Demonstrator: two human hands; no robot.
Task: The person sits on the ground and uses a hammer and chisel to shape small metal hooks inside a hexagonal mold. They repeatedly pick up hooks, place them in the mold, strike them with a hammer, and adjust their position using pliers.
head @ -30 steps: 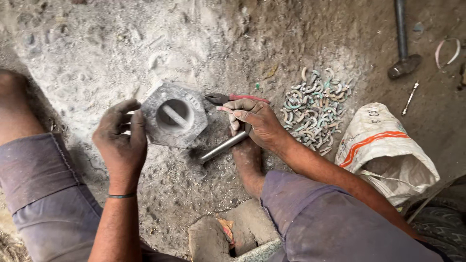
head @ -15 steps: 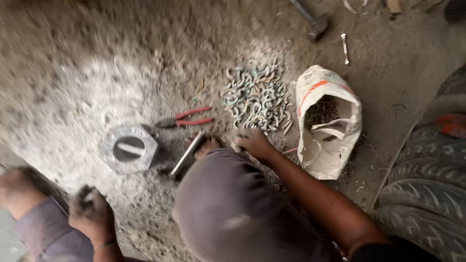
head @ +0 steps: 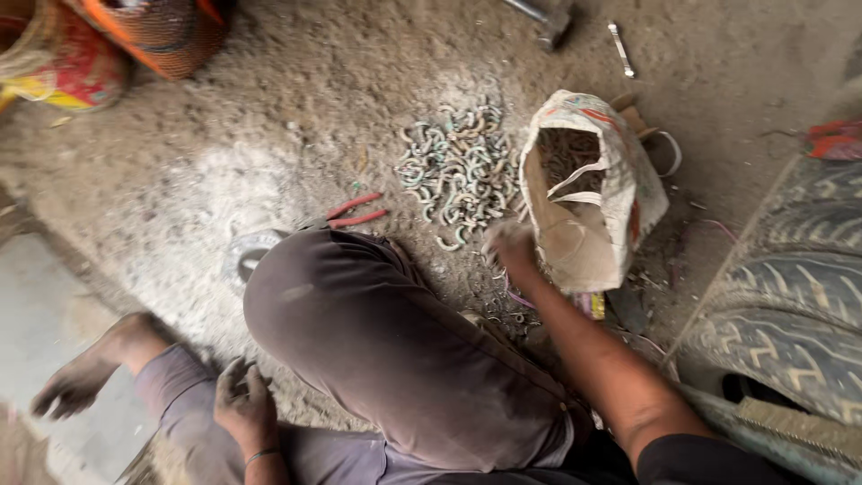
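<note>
Curved metal hooks (head: 458, 171) lay heaped on a dusty dirt floor, just left of an open woven sack (head: 588, 193), the heap running lengthwise away from the person. A tyre (head: 790, 314) stood at the right. The right hand (head: 510, 244) was blurred at the heap's near edge beside the sack; its grip could not be told. The left hand (head: 242, 409) curled loosely on the thigh, holding nothing. A raised knee hid most of the metal block (head: 247, 256); red-handled pliers (head: 355, 212) pointed right.
</note>
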